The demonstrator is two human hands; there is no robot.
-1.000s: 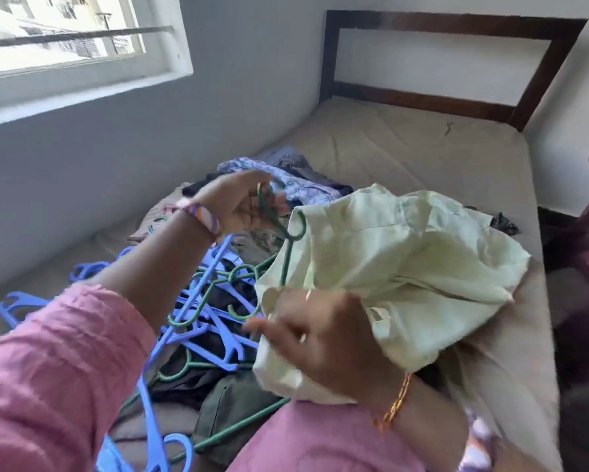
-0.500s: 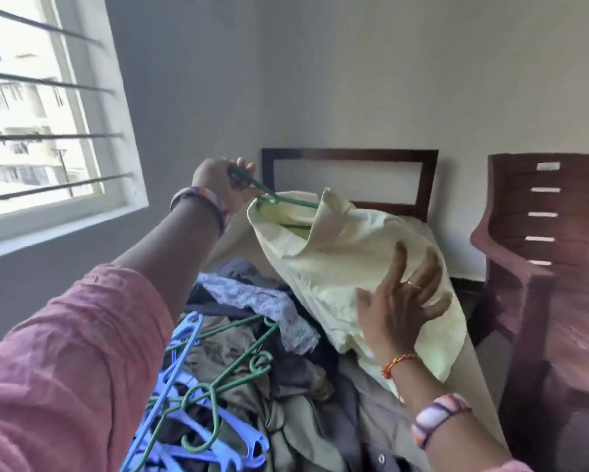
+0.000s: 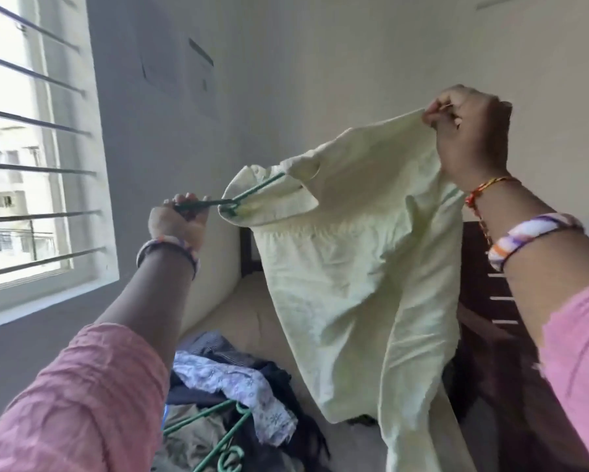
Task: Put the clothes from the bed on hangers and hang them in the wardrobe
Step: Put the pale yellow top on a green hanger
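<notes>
A pale green garment [image 3: 354, 284] hangs in the air above the bed. A green hanger [image 3: 252, 194] runs into its neck opening, and my left hand [image 3: 179, 221] grips the hanger's hook end. Up at the right, my right hand [image 3: 470, 131] pinches the garment's upper edge and lifts it high. Most of the hanger is hidden inside the cloth. Below lies a pile of clothes [image 3: 232, 376], with a floral white piece on top, on the bed [image 3: 252, 321].
More green hangers [image 3: 225, 434] lie on the clothes pile at the bottom. A barred window [image 3: 31, 165] fills the left wall. A dark brown chair [image 3: 490, 301] stands right of the bed, behind the garment. No wardrobe is in view.
Both hands have risen with the garment. My right hand went from lying flat on the cloth to pinching its top edge high up; the garment now hangs spread out.
</notes>
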